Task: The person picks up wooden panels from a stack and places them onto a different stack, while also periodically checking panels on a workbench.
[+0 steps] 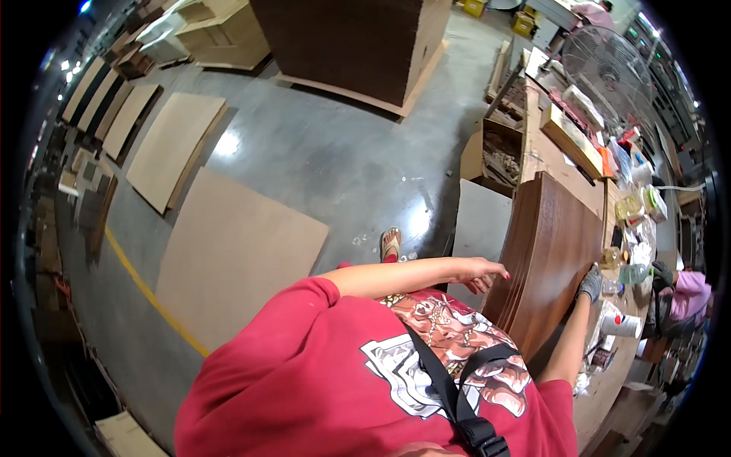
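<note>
A stack of dark brown wood-grain panels (560,228) lies on the workbench (539,145) to my right, its layered edges facing me. My left hand (480,273) is bare, with fingers apart, and reaches across to the stack's left edge. Its fingertips are at that edge, and I cannot tell whether they touch it. A grey glove covers my right hand (591,283), which grips the right edge of the top panel; some of its fingers are hidden.
Bottles, a white tub (621,325) and wood strips crowd the bench beside a large fan (607,68). A cardboard box (493,156) of scraps stands below. Flat boards (236,251) and a tall brown stack (343,46) occupy the floor. Another person (685,301) works at the right.
</note>
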Available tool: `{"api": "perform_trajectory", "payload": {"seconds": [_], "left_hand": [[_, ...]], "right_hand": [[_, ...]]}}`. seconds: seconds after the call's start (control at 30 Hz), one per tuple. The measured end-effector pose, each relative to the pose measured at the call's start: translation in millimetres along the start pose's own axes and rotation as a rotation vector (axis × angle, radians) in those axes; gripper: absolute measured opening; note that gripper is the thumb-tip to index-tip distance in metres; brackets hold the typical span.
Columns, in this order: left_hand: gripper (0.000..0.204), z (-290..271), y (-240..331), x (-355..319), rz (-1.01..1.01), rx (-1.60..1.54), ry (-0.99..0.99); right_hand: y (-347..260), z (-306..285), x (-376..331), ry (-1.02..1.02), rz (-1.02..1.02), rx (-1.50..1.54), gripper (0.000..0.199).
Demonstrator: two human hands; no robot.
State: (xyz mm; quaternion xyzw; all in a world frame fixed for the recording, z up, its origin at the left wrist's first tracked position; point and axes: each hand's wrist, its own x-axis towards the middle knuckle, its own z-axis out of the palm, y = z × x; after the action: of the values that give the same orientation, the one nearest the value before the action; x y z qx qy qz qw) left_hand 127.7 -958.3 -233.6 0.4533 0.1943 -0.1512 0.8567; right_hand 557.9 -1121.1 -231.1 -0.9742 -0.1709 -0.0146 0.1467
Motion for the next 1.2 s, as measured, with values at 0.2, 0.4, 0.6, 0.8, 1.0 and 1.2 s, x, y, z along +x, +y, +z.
{"api": "perform_trajectory", "payload": {"seconds": [0.2,0.4,0.6,0.8,1.0,1.2], "left_hand": [[0.031,10,6,17,-0.02,-0.02,-0.171],[0.025,-24,16,-5,-0.058,0.148,-0.063],[0.037,-148,-19,-49,-0.208,0.508,0.429],[0.044,-254,-57,-82,-0.458,0.743,0.544],[0.04,-352,-109,-138,-0.292,0.902,0.778],[0.026,-378,-223,-253,-0.65,0.6,0.797]], "right_hand": [[0,4,4,0.035,-0.017,0.07,0.062],[-6,-12,-25,0.075,0.077,0.086,0.056],[-4,-28,-41,0.14,0.125,0.2,0.053],[-20,-35,-50,0.076,0.134,0.12,0.052],[-6,-28,-40,0.137,0.111,0.065,0.05],[-10,-14,-35,0.402,-0.029,0.13,0.038]]}}
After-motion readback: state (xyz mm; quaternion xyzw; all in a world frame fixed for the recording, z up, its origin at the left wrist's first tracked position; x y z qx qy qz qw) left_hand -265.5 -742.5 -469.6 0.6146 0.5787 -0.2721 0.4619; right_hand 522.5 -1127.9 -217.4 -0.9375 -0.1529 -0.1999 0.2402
